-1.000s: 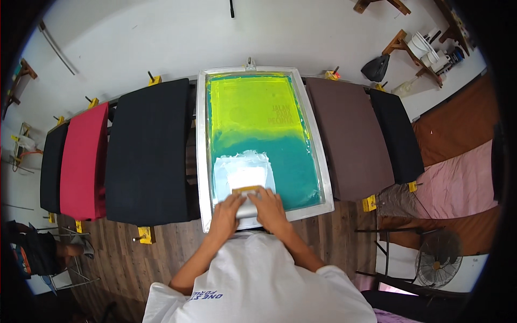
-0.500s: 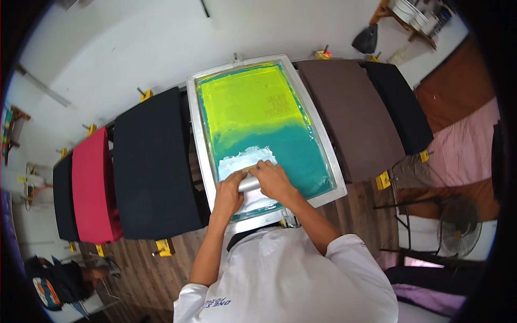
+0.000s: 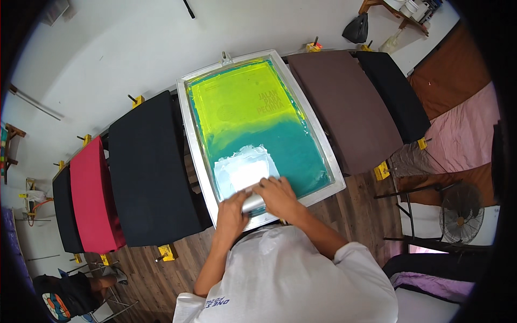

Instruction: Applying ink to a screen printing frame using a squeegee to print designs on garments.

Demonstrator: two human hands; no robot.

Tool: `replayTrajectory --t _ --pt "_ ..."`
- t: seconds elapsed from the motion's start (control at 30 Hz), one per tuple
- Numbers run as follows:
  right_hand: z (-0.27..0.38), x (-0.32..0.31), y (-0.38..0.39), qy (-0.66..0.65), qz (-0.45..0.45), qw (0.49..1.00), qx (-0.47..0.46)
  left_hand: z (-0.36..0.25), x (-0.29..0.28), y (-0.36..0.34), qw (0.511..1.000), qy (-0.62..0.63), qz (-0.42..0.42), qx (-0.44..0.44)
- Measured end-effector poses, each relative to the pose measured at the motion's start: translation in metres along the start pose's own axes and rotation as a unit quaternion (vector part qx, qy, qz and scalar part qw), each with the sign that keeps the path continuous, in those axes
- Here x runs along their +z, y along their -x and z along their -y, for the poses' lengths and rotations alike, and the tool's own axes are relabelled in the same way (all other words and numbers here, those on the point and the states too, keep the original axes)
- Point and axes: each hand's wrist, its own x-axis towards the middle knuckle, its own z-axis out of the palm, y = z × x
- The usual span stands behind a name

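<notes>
Both my hands grip a squeegee [image 3: 253,203] with a pale metallic bar, at the near end of a silk-screen frame [image 3: 326,141]. My left hand [image 3: 232,212] is closed round its left part, my right hand [image 3: 278,197] round its right part. The squeegee's lower edge is hidden by my fingers. Beyond it, a patch of white ink [image 3: 243,166] with a ragged far edge lies on the mesh. The mesh is teal [image 3: 291,156] on the near half and yellow-green [image 3: 237,102] on the far half, where faint lettering shows.
Left of the frame stand fabric-covered boards: black [image 3: 148,167], red [image 3: 96,199] and another black [image 3: 65,210]. To the right are brown [image 3: 344,113] and black [image 3: 396,97] ones. Yellow clamps [image 3: 382,170] sit at their ends. A fan [image 3: 461,215] stands right; a person [image 3: 70,296] is lower left.
My hands have drawn the squeegee toward me, to the near end of the screen. More of the white patch shows behind it. The whole view has shifted slightly.
</notes>
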Motion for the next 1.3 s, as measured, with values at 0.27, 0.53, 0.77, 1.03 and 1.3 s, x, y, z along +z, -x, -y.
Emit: replayTrajectory --t 0.27,0.53,0.77,1.03,1.3 --pt "-0.02 0.011 -0.041 0.001 -0.03 0.999 -0.022 0.04 0.012 -0.034 0.997 -0.036 -0.059 0.04" --pt "0.008 0.019 0.03 -0.022 0.011 1.0 -0.019 0.004 0.026 0.039 0.998 -0.058 -0.012 -0.002" --pt "0.004 -0.012 -0.038 0.015 0.008 1.0 -0.01 0.024 0.005 -0.029 0.99 -0.125 -0.055 -0.02" --pt "0.0 0.014 0.003 -0.052 0.005 0.999 0.001 0.035 0.037 0.004 0.993 -0.098 -0.047 0.048" --pt "0.004 -0.009 0.003 -0.057 0.067 0.996 0.015 0.015 0.019 0.008 0.997 -0.073 0.029 0.015"
